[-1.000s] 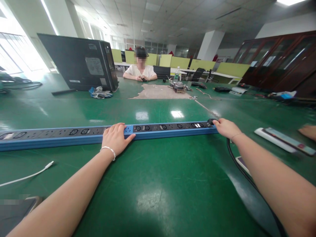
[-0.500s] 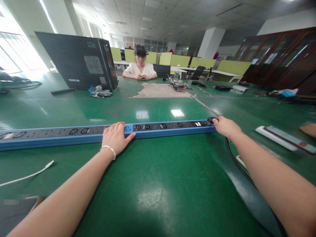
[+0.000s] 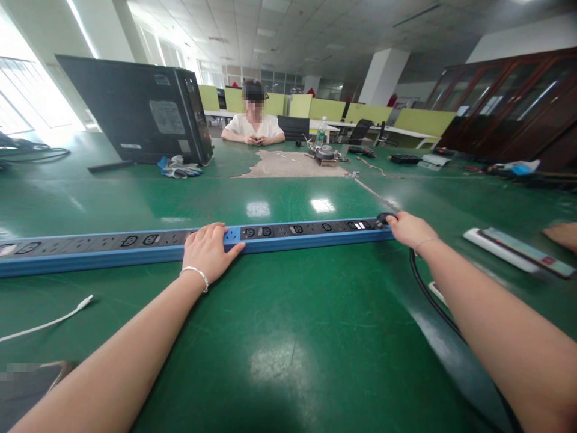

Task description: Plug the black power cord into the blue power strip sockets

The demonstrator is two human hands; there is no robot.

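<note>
A long blue power strip [image 3: 288,243] with black sockets lies across the green table. My left hand [image 3: 207,248] grips it near its middle, the fingers over the top and the thumb along the front side. At the strip's right end my right hand [image 3: 409,230] pinches a black plug [image 3: 383,219], which sits at the last sockets. Whether its pins are inside a socket is hidden. A thick black cable [image 3: 424,288] hangs from under my right hand and runs toward me beneath the forearm.
A black computer case [image 3: 135,111] stands at the back left, with work gloves [image 3: 180,167] beside it. A white cable [image 3: 58,320] and a dark phone-like object [image 3: 31,391] lie front left. White power strips [image 3: 500,249] lie right, near another person's hand [image 3: 561,233]. Someone sits opposite [image 3: 253,127].
The view has shifted very slightly. Both hands keep the same hold on the power strip and the plug.
</note>
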